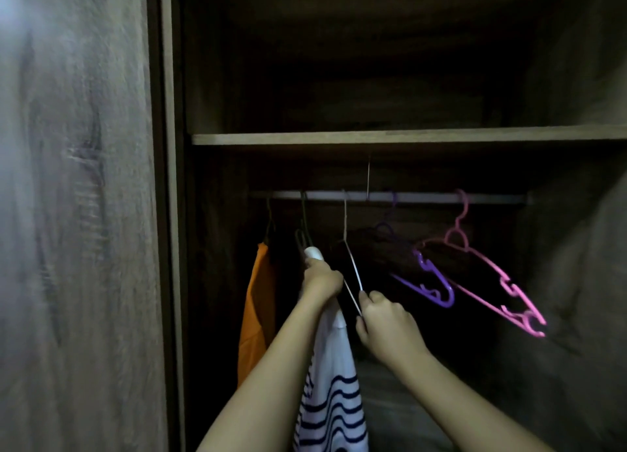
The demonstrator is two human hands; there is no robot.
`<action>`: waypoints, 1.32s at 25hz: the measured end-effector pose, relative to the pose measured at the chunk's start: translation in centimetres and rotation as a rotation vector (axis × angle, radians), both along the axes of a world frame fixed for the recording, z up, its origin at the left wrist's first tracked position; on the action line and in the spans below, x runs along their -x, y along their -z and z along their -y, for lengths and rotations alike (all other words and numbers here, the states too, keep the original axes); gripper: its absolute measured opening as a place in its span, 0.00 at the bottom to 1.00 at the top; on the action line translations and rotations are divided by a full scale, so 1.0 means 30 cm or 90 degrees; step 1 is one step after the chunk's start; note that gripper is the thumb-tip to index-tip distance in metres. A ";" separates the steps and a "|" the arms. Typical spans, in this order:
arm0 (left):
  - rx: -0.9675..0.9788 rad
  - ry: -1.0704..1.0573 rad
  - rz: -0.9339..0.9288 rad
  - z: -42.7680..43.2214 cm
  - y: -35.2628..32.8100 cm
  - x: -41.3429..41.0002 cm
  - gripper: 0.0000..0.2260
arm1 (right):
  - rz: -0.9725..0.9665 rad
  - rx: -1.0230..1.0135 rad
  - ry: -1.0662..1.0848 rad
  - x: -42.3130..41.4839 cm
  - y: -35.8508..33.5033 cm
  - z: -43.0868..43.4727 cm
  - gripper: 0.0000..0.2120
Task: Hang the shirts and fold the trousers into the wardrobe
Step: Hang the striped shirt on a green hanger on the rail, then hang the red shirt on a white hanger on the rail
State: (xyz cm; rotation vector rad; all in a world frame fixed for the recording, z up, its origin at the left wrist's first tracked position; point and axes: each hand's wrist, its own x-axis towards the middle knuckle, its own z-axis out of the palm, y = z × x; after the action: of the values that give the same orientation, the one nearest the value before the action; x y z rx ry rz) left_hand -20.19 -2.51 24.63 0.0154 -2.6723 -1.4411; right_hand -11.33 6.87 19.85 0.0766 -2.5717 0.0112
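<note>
- Gripping the top of the white, navy-banded striped shirt (330, 383) with the left hand (320, 277), fingers curled tight round the cloth, with a bit of white collar poking up just above the knuckles.
- Hanging straight down from that fist, inside the wardrobe (171, 248), toward the left end of the rail (424, 196), between the two forearms and out past the bottom edge of view.
- Directly above the fist, on a dark hanger (303, 234) hooked over the rail; cannot tell how much of the shirt sits on it.
- Pinching the low end of a thin white hanger (353, 272) with the right hand (383, 322), thumb and fingers clamped on the wire, just right of the shirt and nearer than the left hand.
- Hooked on the same rail too, and slanting down to the right into that pinch.
- Behind and to the right of the wire, draped with a dark garment (376, 248), hard to make out in the gloom.
- Left of the shirt, just beside it, hung with an orange garment (258, 309) from its own dark hook.
- Further right along the rail, hung with a purple hanger (431, 282) and then a pink hanger (502, 289), both tilted, low ends swung right and near.
- Above the rail, spanned by a wooden shelf (407, 136), dark behind.
- At far left, closed off by a wood-grain door panel (84, 214), blurred.
</note>
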 end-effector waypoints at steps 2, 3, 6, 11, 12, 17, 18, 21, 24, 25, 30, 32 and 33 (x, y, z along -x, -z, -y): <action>0.008 -0.004 0.013 0.001 0.001 -0.008 0.32 | -0.005 0.004 0.004 -0.003 0.001 -0.005 0.18; 0.015 -0.003 0.016 0.005 0.015 -0.018 0.33 | -0.007 0.012 0.006 -0.004 0.004 -0.007 0.18; 0.034 0.022 -0.028 0.025 0.071 -0.076 0.32 | -0.032 0.039 0.026 -0.003 0.015 -0.015 0.18; 0.004 0.027 -0.203 0.163 0.108 -0.244 0.25 | -0.190 0.093 -0.029 -0.005 0.031 0.025 0.20; 0.006 0.015 -0.241 0.215 0.129 -0.292 0.24 | -0.205 0.117 -0.068 -0.019 0.030 0.064 0.21; 0.029 -0.048 -0.371 0.622 0.350 -0.579 0.18 | -0.262 0.222 -0.275 -0.135 0.147 0.411 0.17; 0.053 -0.080 -0.357 0.728 0.410 -0.629 0.17 | -0.244 0.238 -0.321 -0.160 0.197 0.511 0.17; 0.170 -0.128 -0.279 1.014 0.571 -0.771 0.18 | -0.122 0.235 -0.410 -0.231 0.344 0.807 0.17; 0.273 -0.111 -0.166 1.320 0.714 -0.956 0.21 | -0.013 0.217 -0.516 -0.316 0.470 1.144 0.18; 0.303 -0.099 -0.138 1.419 0.763 -1.024 0.22 | 0.027 0.204 -0.545 -0.343 0.508 1.255 0.19; 0.421 -0.186 -0.028 1.817 0.943 -1.267 0.22 | 0.293 0.149 -0.595 -0.389 0.711 1.718 0.31; 0.464 -0.248 0.004 1.944 1.004 -1.296 0.20 | 0.369 0.113 -0.584 -0.388 0.774 1.861 0.24; 0.467 -0.280 0.014 2.002 1.033 -1.300 0.20 | 0.392 0.100 -0.580 -0.385 0.797 1.919 0.22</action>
State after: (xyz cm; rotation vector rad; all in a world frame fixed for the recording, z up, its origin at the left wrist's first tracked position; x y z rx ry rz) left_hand 18.79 -62.56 -6.36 0.5137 -2.7940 -0.3103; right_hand 0.21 -50.70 -4.06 1.3464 -2.8560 0.6600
